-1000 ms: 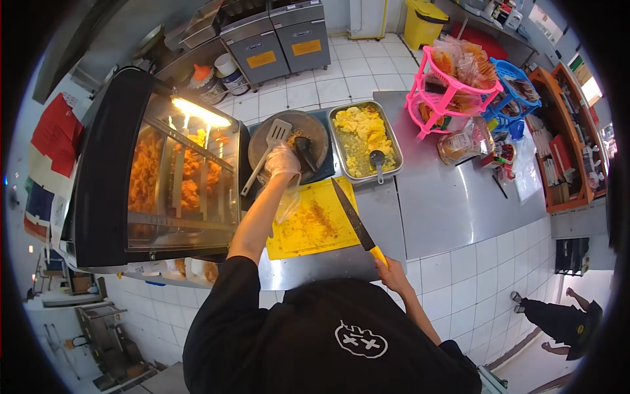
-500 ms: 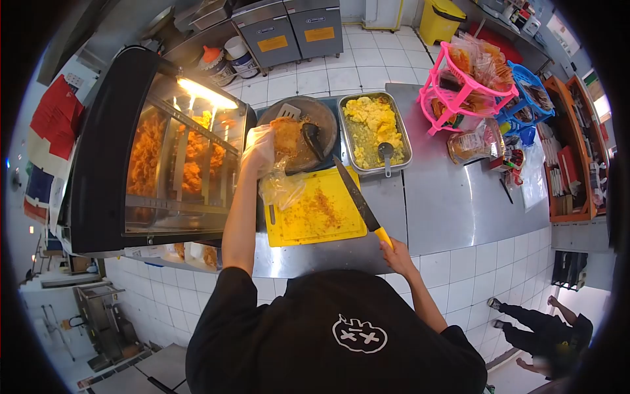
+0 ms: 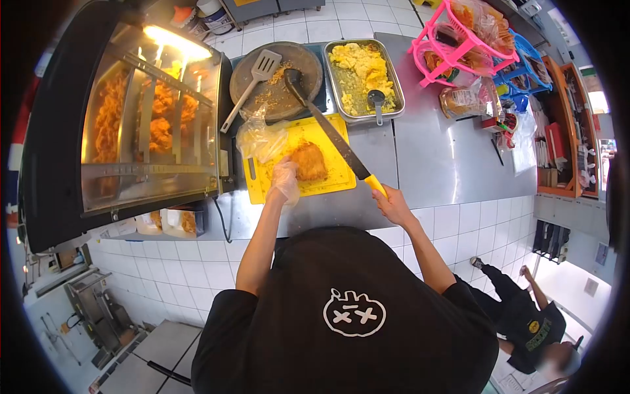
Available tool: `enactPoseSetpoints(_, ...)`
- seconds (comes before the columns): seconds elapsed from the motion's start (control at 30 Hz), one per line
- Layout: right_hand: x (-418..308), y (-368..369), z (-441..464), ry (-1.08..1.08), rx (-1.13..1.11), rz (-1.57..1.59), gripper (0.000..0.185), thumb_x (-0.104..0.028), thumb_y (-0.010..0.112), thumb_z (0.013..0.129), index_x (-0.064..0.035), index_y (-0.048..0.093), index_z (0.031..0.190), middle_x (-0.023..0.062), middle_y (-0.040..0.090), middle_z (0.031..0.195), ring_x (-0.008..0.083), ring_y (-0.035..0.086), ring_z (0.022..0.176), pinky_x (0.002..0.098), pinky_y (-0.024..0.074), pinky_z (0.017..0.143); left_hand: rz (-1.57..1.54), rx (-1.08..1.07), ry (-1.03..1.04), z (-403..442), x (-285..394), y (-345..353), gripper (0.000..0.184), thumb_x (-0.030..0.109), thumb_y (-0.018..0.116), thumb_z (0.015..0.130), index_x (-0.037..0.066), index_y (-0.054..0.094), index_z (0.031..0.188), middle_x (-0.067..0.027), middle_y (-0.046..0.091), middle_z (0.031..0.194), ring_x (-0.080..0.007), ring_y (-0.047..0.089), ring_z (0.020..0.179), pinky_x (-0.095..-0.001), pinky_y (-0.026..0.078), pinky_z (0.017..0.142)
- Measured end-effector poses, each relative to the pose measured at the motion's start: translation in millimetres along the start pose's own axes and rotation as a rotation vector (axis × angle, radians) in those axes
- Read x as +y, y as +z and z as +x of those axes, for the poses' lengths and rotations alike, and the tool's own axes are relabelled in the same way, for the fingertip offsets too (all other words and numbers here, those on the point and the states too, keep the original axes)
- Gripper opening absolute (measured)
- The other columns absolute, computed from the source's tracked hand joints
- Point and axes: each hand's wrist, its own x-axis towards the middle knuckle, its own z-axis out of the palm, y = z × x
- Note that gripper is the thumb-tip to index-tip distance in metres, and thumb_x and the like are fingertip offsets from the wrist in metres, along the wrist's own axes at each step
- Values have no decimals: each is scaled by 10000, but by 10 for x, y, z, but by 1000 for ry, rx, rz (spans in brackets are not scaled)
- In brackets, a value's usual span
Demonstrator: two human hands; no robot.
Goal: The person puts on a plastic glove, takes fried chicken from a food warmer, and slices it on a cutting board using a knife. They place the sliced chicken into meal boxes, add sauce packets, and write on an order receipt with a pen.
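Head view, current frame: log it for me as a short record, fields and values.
Left hand: in a clear glove, fingers at the left edge of the fried piece
Right hand: gripping the knife by its yellow handle
Yellow board: under the fried piece; crumpled clear plastic at its far left corner
Beyond board: slotted spatula on a round slab; metal tray of yellow food
Left side: lit display case

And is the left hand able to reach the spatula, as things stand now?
Probably yes. The spatula has its handle end uncovered. The left hand, at the fried piece, would likely just need to go around the clear plastic.
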Motion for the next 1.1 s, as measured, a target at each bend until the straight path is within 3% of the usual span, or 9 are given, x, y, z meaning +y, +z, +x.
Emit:
enactPoseSetpoints(0.17,-157,-143,151,-233,-47,-412,381,-413,578,1022,-35,627,1007,182,627,691,374,584,580,466,458,583,1007,19,612,33,-20,-216,305,153,526,909,17,686,1130,-232,697,910,-321,706,843,-424,547,705)
enactPoseSetpoints(0.27,-350,-237,314,-245,-141,-585,352,-412,575,1018,-64,629,1028,209,640,714,440,598,629,508,459,596,1272,18,480,-55,390,-344,235,193,530,947,33,696,988,-260,673,869,-355,697,768,-426,536,634)
enactPoseSetpoints(0.37,-508,-318,513,-258,-228,-747,374,-432,562,1012,-69,635,1070,229,657,749,455,629,713,546,481,666,1465,279,687,-205,707,-450,200,206,544,974,53,672,970,-206,683,824,-341,685,704,-419,536,605)
enactPoseSetpoints(0.43,-524,-328,653,-307,-269,-817,389,-443,551,1011,-70,632,1090,229,663,760,450,642,741,560,493,700,1009,237,930,-13,655,-413,165,195,558,976,71,666,991,-185,678,809,-350,668,664,-431,531,589)
enactPoseSetpoints(0.53,-560,-357,817,-385,-330,-901,384,-438,538,1015,-71,622,1085,220,663,753,450,645,745,568,496,710,979,151,717,-233,968,31,108,169,600,964,93,653,1019,-150,632,749,-358,632,660,-464,514,598)
enactPoseSetpoints(0.6,-622,-356,894,-389,-371,-966,379,-429,534,1017,-62,617,1070,220,661,752,451,645,746,569,492,713,1010,254,1231,306,615,116,109,178,603,961,82,651,981,-152,614,737,-361,625,691,-480,504,624)
enactPoseSetpoints(0.77,-539,-380,973,-439,-376,-933,371,-433,545,1013,-69,606,1056,207,647,711,446,640,710,564,483,680,1523,165,1244,514,475,238,126,169,623,919,66,637,990,-154,646,904,-334,641,854,-466,517,722)
enactPoseSetpoints(0.9,-605,-377,953,-348,-407,-938,391,-433,527,1018,-51,605,1046,220,664,771,455,644,772,565,486,721,1267,206,1278,586,444,248,222,186,616,908,62,588,726,-171,605,735,-366,603,723,-498,487,689)
enactPoseSetpoints(1.1,-465,-337,1065,-359,-403,-910,392,-436,519,1019,-54,605,1044,216,670,797,457,645,787,562,487,720,1293,263,1045,526,405,257,237,193,624,903,64,581,709,-162,596,713,-360,600,699,-499,477,672)
